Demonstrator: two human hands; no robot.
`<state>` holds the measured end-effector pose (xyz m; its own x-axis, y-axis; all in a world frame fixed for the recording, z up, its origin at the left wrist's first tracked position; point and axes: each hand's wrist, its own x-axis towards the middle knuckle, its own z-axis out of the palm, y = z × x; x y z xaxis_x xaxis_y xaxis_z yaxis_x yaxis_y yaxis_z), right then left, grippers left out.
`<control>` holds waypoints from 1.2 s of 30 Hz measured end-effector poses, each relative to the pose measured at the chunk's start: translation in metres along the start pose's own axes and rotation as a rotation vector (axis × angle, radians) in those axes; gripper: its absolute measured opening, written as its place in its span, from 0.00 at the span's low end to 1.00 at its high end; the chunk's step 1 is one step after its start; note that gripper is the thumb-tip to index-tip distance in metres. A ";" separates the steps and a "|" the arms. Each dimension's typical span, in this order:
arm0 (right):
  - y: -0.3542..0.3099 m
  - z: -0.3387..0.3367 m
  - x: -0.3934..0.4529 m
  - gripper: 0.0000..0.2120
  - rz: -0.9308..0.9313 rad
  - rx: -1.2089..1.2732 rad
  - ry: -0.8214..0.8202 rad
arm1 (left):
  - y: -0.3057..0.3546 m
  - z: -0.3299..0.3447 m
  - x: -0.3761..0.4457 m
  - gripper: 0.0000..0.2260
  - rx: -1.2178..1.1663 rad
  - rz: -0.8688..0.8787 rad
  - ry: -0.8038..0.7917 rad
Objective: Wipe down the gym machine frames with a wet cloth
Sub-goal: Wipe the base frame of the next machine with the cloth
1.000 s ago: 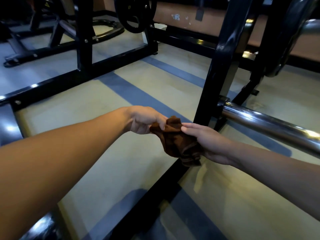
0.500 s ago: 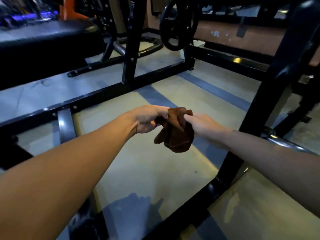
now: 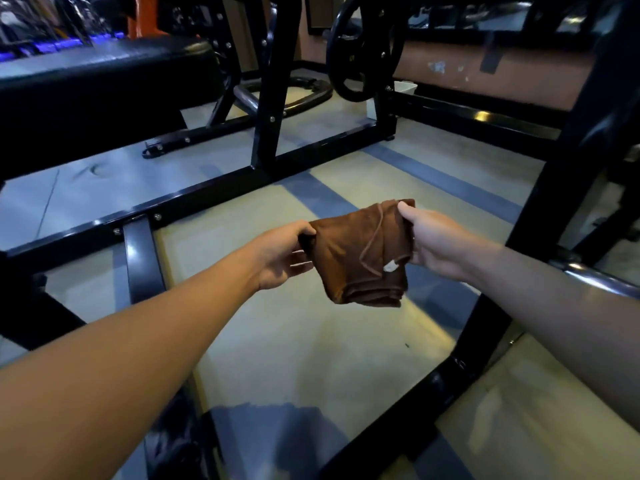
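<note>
Left hand (image 3: pixel 282 252) and right hand (image 3: pixel 433 239) each pinch opposite edges of folded brown cloth (image 3: pixel 360 252), held above floor between black machine frame (image 3: pixel 194 199) bars.

Dim, warm indoor light leaves the black machine frame (image 3: pixel 194 199) nearly silhouetted, small glints along its edges, blue glow at upper left, wide-angle bending and softness toward the frame's borders.

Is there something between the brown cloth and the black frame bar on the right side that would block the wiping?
Nothing visible blocks it. The left hand and right hand hold the brown cloth in the air, over bare floor. Only open space lies between it and the black frame upright to its right.
</note>
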<state>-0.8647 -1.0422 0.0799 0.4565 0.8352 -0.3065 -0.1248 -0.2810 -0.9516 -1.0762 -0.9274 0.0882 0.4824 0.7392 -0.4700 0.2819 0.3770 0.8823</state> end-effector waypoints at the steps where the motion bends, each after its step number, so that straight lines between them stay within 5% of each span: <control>1: -0.001 -0.001 -0.002 0.20 -0.010 -0.023 0.016 | -0.001 0.004 0.002 0.06 -0.035 0.003 -0.004; 8: -0.005 -0.005 -0.007 0.16 0.034 0.040 0.116 | -0.001 0.021 0.008 0.08 0.071 0.073 -0.093; 13: 0.003 -0.015 -0.012 0.10 0.014 -0.108 0.037 | 0.000 0.021 0.011 0.10 0.178 0.161 0.022; 16: 0.006 -0.015 -0.016 0.26 -0.129 -0.583 0.121 | -0.006 0.023 0.011 0.09 0.343 0.213 0.082; 18: 0.004 -0.012 -0.020 0.34 -0.201 -0.688 0.195 | -0.010 0.025 0.013 0.12 0.328 0.239 0.121; 24: 0.001 -0.011 -0.021 0.25 0.007 -0.191 0.143 | -0.006 0.033 0.012 0.20 0.220 0.073 0.002; 27: -0.002 -0.010 -0.022 0.20 0.074 -0.039 0.024 | -0.003 0.031 0.005 0.32 0.397 0.012 -0.183; 29: -0.005 -0.010 -0.026 0.22 0.101 -0.058 -0.080 | -0.005 0.031 0.002 0.27 0.638 0.052 -0.210; 33: 0.002 -0.016 -0.030 0.30 0.022 -0.665 -0.152 | -0.009 0.032 0.001 0.12 0.680 0.149 -0.159; 36: 0.008 -0.021 -0.025 0.13 -0.112 -1.060 -0.043 | -0.006 0.032 0.001 0.08 0.583 0.179 -0.108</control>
<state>-0.8581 -1.0749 0.0808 0.3836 0.8921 -0.2388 0.7559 -0.4519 -0.4737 -1.0507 -0.9467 0.0820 0.6365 0.6910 -0.3428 0.5809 -0.1371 0.8024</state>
